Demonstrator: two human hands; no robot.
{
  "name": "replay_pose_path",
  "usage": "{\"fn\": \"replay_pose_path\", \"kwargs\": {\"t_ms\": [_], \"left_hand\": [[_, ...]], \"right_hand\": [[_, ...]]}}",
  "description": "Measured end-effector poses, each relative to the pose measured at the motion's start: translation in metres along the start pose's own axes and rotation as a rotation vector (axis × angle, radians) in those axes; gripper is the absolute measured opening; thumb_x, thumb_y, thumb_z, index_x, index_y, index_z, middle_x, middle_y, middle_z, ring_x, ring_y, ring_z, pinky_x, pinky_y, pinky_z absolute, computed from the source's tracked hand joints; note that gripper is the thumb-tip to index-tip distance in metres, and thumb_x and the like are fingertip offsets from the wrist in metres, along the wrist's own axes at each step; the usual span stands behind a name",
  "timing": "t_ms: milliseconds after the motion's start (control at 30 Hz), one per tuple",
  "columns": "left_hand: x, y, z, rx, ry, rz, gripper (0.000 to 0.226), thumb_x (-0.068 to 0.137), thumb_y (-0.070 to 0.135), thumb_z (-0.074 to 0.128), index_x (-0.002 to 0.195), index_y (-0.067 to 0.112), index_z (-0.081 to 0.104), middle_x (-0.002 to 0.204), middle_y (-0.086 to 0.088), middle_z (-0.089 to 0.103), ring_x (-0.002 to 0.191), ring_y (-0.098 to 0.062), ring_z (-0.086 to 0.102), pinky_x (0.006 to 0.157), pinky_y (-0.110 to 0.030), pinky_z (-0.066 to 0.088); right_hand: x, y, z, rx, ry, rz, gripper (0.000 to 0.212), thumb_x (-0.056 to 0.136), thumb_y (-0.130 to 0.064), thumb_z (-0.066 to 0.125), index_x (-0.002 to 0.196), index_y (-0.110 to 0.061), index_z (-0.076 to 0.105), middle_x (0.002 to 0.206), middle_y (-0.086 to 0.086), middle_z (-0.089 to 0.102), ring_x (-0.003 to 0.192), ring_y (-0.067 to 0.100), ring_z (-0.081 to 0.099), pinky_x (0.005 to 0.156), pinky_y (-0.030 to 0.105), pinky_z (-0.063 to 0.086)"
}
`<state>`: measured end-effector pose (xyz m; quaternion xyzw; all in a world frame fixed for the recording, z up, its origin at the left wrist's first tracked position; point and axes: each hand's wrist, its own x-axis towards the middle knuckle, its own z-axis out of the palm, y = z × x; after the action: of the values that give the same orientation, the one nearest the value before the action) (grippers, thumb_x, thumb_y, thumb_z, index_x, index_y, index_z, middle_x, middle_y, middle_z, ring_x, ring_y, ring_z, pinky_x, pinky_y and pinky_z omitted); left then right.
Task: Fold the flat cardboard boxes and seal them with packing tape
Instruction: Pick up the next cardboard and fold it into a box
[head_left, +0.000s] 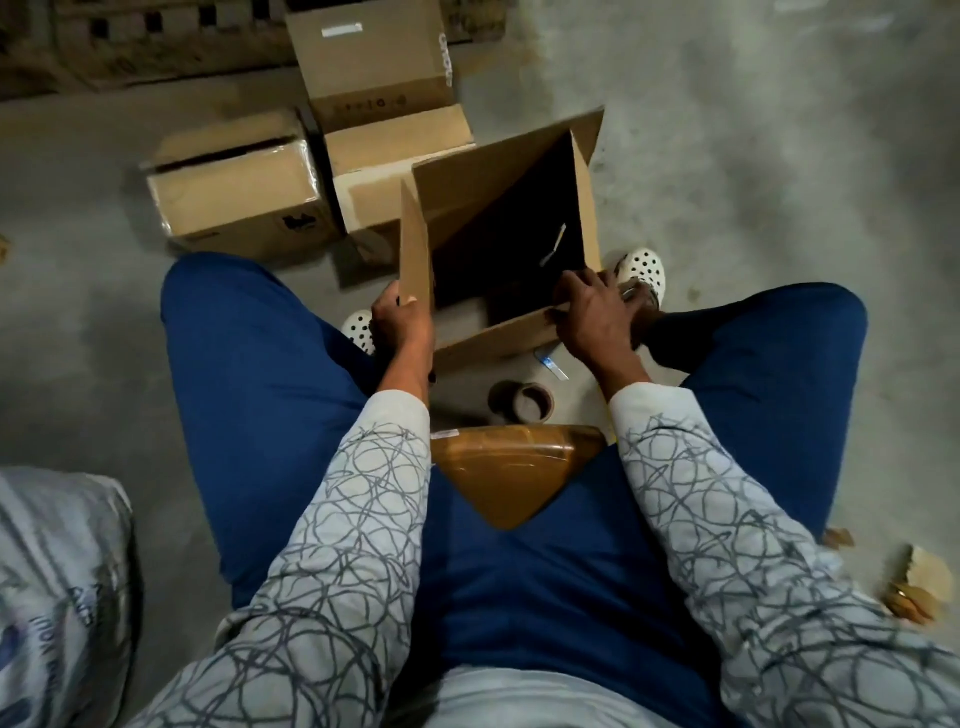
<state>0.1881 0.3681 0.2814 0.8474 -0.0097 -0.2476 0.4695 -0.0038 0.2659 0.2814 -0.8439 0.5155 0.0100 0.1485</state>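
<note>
- The open box (583, 208) stands on the floor (779, 208) between the seated person's feet.
- The left hand (402, 322) grips the upright left flap (415, 249).
- The right hand (592, 312) curls over the near flap (493, 338) at the right corner.
- The tape (522, 402) lies just this side of the box.

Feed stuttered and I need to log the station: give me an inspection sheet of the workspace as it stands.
Surface: bare concrete floor.
Job's things: open box upright between the feet, flaps up; tape roll on the floor near it; three folded boxes behind it.
Clutter: cardboard scraps at right; small blue-white strip by the roll.
Hands: left hand grips the left flap; right hand grips the near right corner.
Cables: nothing seen.
Surroundings: printed sack at left.
</note>
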Motion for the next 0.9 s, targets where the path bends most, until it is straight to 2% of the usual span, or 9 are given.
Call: {"fn": "replay_pose_path", "kwargs": {"t_ms": [67, 100, 167, 233, 367, 533, 700, 800, 900], "left_hand": [[0.004, -0.003, 0.002, -0.014, 0.058, -0.034, 0.03, 0.098, 0.009, 0.053, 0.121, 0.016, 0.07, 0.117, -0.002, 0.069, 0.105, -0.022, 0.063, 0.086, -0.027, 0.049], [0.007, -0.004, 0.003, -0.034, 0.087, -0.052, 0.027, 0.097, 0.01, 0.054, 0.118, 0.015, 0.071, 0.118, -0.004, 0.07, 0.105, -0.023, 0.064, 0.087, -0.029, 0.051], [0.011, -0.004, 0.003, -0.129, 0.148, -0.122, 0.022, 0.097, 0.012, 0.058, 0.112, 0.01, 0.073, 0.113, -0.007, 0.072, 0.102, -0.024, 0.067, 0.088, -0.032, 0.054], [0.018, -0.007, 0.005, -0.242, 0.183, -0.199, 0.017, 0.095, 0.015, 0.063, 0.104, 0.007, 0.074, 0.103, -0.009, 0.073, 0.097, -0.025, 0.069, 0.088, -0.036, 0.057], [0.021, -0.013, 0.011, -0.366, 0.198, -0.237, 0.013, 0.09, 0.02, 0.07, 0.085, 0.008, 0.071, 0.089, -0.008, 0.073, 0.082, -0.02, 0.067, 0.079, -0.033, 0.057], [0.02, -0.018, 0.018, -0.456, 0.224, -0.261, 0.03, 0.092, 0.014, 0.068, 0.065, 0.01, 0.057, 0.067, -0.002, 0.061, 0.064, -0.014, 0.053, 0.066, -0.027, 0.044], [0.033, -0.024, 0.015, -0.528, 0.22, -0.33, 0.03, 0.09, 0.018, 0.07, 0.062, 0.016, 0.06, 0.072, -0.004, 0.066, 0.072, -0.02, 0.061, 0.08, -0.045, 0.061], [0.037, -0.029, 0.016, -0.537, 0.212, -0.32, 0.028, 0.09, 0.017, 0.071, 0.063, 0.014, 0.062, 0.07, -0.006, 0.066, 0.07, -0.021, 0.062, 0.081, -0.05, 0.06], [0.028, -0.02, 0.014, -0.519, 0.196, -0.266, 0.029, 0.092, 0.015, 0.068, 0.065, 0.013, 0.06, 0.066, -0.003, 0.061, 0.061, -0.013, 0.054, 0.069, -0.037, 0.055]], "right_hand": [[0.002, -0.005, -0.008, 0.012, -0.002, 0.0, 0.028, 0.081, -0.025, 0.071, 0.107, -0.025, 0.06, 0.11, 0.003, 0.068, 0.115, 0.029, 0.059, 0.116, 0.063, 0.011], [0.003, -0.005, -0.014, 0.034, -0.083, -0.02, 0.032, 0.08, -0.028, 0.072, 0.109, -0.026, 0.06, 0.107, 0.003, 0.07, 0.111, 0.029, 0.062, 0.116, 0.055, 0.022], [0.004, 0.0, -0.022, 0.092, -0.308, -0.049, 0.053, 0.078, -0.042, 0.078, 0.123, -0.027, 0.056, 0.117, 0.004, 0.068, 0.113, 0.028, 0.062, 0.102, 0.044, 0.044], [0.005, 0.005, -0.026, 0.239, -0.398, 0.039, 0.077, 0.074, -0.057, 0.079, 0.136, -0.025, 0.047, 0.135, 0.008, 0.055, 0.12, 0.029, 0.057, 0.101, 0.045, 0.048], [0.011, 0.001, -0.018, 0.374, -0.082, 0.292, 0.092, 0.081, -0.05, 0.077, 0.15, -0.02, 0.025, 0.154, 0.02, 0.021, 0.128, 0.043, 0.05, 0.105, 0.049, 0.042], [0.021, 0.01, -0.012, 0.43, 0.164, 0.522, 0.098, 0.083, -0.025, 0.077, 0.156, -0.029, 0.011, 0.154, 0.02, 0.015, 0.123, 0.046, 0.051, 0.101, 0.05, 0.046], [0.027, 0.026, 0.002, 0.262, -0.192, 0.347, 0.051, 0.098, -0.055, 0.048, 0.145, -0.039, 0.041, 0.14, 0.017, 0.054, 0.128, 0.039, 0.05, 0.102, 0.047, 0.042], [0.023, 0.023, 0.01, 0.035, -0.369, 0.15, 0.063, 0.094, -0.071, 0.036, 0.15, -0.041, 0.031, 0.153, 0.015, 0.041, 0.14, 0.04, 0.034, 0.113, 0.053, 0.024], [0.018, 0.016, 0.009, 0.005, -0.49, 0.138, 0.11, 0.062, -0.099, 0.044, 0.152, -0.042, 0.016, 0.159, 0.012, 0.02, 0.146, 0.045, 0.012, 0.114, 0.067, 0.017]]}}
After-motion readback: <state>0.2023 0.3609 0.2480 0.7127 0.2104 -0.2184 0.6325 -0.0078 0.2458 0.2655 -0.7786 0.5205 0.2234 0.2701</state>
